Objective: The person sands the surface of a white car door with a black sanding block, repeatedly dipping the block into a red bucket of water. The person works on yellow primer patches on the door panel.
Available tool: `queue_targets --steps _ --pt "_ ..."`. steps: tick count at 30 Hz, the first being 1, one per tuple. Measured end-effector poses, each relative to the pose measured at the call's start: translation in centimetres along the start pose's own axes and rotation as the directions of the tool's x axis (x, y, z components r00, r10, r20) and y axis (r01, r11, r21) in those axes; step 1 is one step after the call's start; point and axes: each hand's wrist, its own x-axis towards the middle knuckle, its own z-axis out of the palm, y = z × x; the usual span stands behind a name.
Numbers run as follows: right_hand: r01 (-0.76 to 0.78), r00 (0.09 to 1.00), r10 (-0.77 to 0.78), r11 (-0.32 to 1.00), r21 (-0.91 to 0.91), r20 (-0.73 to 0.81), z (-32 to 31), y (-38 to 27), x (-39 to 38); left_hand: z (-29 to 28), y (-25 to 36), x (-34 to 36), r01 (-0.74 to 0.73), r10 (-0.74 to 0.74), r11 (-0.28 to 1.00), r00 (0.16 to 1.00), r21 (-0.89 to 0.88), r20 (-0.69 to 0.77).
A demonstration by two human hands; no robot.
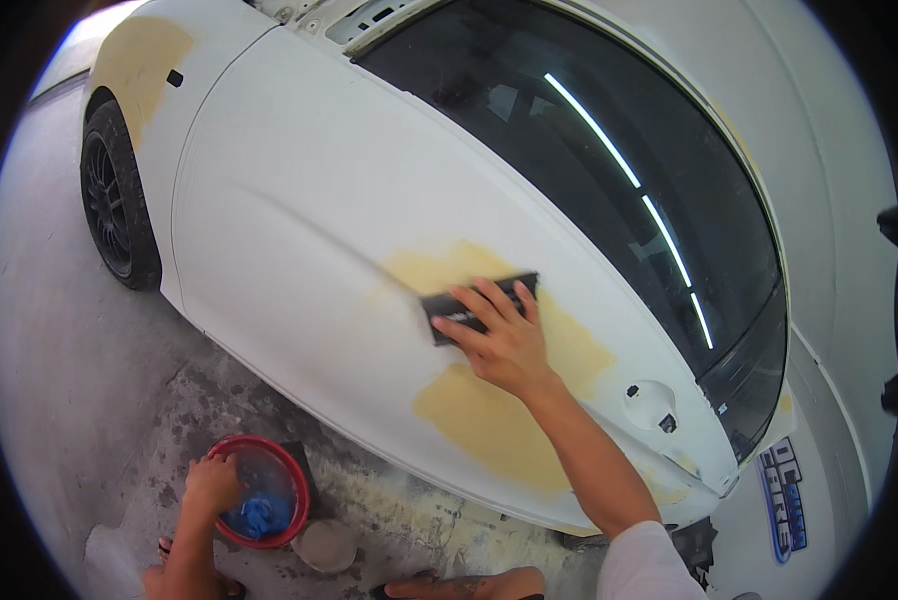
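My right hand (499, 340) grips a black sanding block (479, 306), held flat against the white car door (299, 190). Under and around the block spreads a patch of yellowish body filler (484, 420). My left hand (214, 484) is low at the left, over the near-left side of a red basin (303, 490); its fingers look curled, and what they hold, if anything, is hidden. Inside the basin lies a crumpled blue cloth (259, 514) in cloudy water, beside that hand.
A round, pale container (325, 545) stands right of the basin on the stained concrete floor (209, 385). The dark side window (589, 150) lies above the door, with the recessed door-handle area (651, 407) at right. A black wheel (114, 195) is at far left.
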Motion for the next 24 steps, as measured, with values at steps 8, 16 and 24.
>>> queue_targets --steps 8,16,24 --pt "0.05 0.999 -0.051 0.993 -0.102 -0.006 -3.5 3.2 -6.5 -0.9 1.1 -0.8 -0.174 0.182 0.961 0.983 -0.213 0.015" --pt "-0.035 0.996 0.033 0.999 0.026 0.079 2.4 -0.9 2.1 -1.1 1.2 -1.1 -0.102 0.107 0.988 0.993 -0.115 0.042" --pt "0.019 0.999 -0.013 0.989 -0.144 0.037 0.3 4.2 -10.0 -2.2 -1.7 -3.8 -0.029 0.026 0.987 0.999 -0.158 -0.019"
